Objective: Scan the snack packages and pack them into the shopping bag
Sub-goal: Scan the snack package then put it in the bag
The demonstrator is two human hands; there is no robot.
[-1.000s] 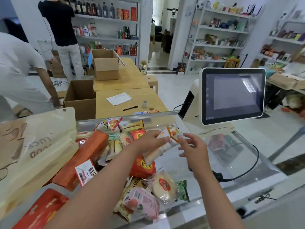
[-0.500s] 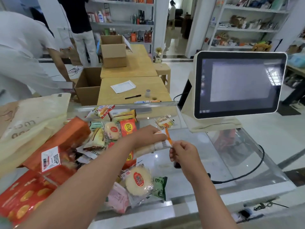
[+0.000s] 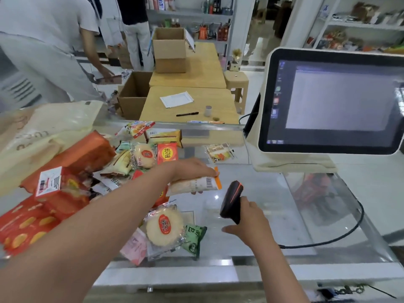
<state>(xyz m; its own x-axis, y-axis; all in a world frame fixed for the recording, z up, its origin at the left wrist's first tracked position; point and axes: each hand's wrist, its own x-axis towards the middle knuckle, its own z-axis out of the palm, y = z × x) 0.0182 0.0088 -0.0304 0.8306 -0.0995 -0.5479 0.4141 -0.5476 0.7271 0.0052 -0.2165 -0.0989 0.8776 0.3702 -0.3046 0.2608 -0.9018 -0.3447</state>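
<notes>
L hand [image 3: 192, 169]: I'm gripping the snack pack [image 3: 194, 185], barcode facing scanner so it reads.
R hand [image 3: 249, 219]: I'm wrapping fingers round scanner [image 3: 231, 199], aiming at pkg.

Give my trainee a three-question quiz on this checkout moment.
1. True or false: the right hand holds the scanner.
2. Where does the barcode on the packet in the left hand sit?
A. At the end nearest the scanner
B. Under the wrist
C. On a hidden side
3. Fill in: the cream bag lies at the counter's far ____ side.

Key: 1 true. 2 A. 3 left.
</notes>
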